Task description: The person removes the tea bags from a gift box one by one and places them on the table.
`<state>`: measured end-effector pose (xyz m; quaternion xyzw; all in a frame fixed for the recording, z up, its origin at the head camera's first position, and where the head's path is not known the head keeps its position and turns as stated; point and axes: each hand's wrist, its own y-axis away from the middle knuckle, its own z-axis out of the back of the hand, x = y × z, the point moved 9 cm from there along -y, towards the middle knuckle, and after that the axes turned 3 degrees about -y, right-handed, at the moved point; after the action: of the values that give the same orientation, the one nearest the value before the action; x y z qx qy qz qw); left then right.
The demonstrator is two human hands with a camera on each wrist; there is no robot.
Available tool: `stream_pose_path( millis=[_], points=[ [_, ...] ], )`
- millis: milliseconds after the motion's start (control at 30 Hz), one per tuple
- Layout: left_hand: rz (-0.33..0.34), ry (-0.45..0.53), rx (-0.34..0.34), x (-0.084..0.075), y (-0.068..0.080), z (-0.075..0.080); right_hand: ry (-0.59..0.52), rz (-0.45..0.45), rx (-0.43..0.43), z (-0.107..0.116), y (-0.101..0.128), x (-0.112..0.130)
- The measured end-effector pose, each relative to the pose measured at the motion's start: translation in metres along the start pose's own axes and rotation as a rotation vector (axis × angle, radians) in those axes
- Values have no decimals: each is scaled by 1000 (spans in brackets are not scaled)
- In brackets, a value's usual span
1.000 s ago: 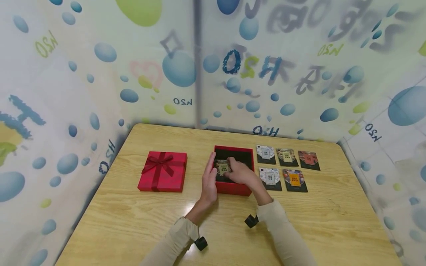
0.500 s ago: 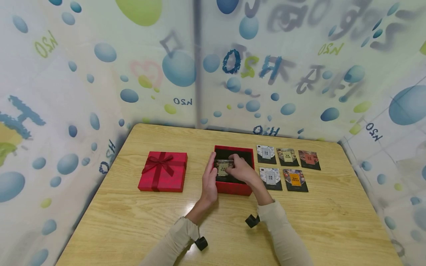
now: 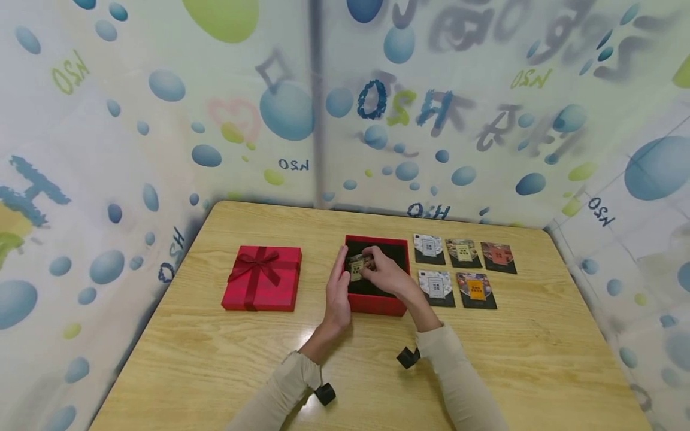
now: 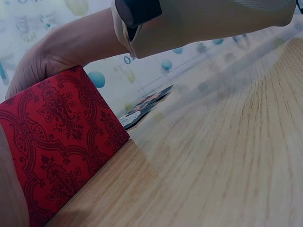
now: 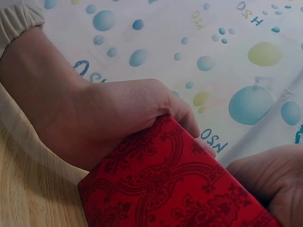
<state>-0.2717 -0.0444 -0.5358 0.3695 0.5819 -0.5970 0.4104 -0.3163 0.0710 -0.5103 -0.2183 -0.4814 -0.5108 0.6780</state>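
In the head view an open red gift box [image 3: 377, 304] with a dark inside stands mid-table. My right hand [image 3: 392, 276] reaches into it from the right and pinches a small printed packet [image 3: 356, 270] with a pale label. This packet sits tilted near the box's left wall, its right side covered by the fingers. Along the outside of that wall my left hand [image 3: 338, 296] lies with straight fingers, touching the box. The left wrist view shows the box's patterned red side [image 4: 61, 142]. From the right wrist, the box wall [image 5: 165, 184] hides the right fingertips.
A red lid [image 3: 264, 278] with a dark ribbon bow lies left of the box. To the right, several flat packets are laid in two rows, among them an orange-labelled packet [image 3: 477, 291] and a red-labelled packet [image 3: 499, 257]. A printed wall [image 3: 259, 185] borders the table's back.
The packet in my right hand has shifted up toward the box's back and turned askew. My left hand stays against the box. The head view has swung slightly.
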Motion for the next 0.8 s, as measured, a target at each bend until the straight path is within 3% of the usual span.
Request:
stream_pose_path(
  millis=[467,800],
  points=[
    [-16,-15,2,-1,-1,2,91,55,-40,3,-1,5],
    [-28,0,-3,-2,-1,1,16,23,-91,9,2,4]
  ],
)
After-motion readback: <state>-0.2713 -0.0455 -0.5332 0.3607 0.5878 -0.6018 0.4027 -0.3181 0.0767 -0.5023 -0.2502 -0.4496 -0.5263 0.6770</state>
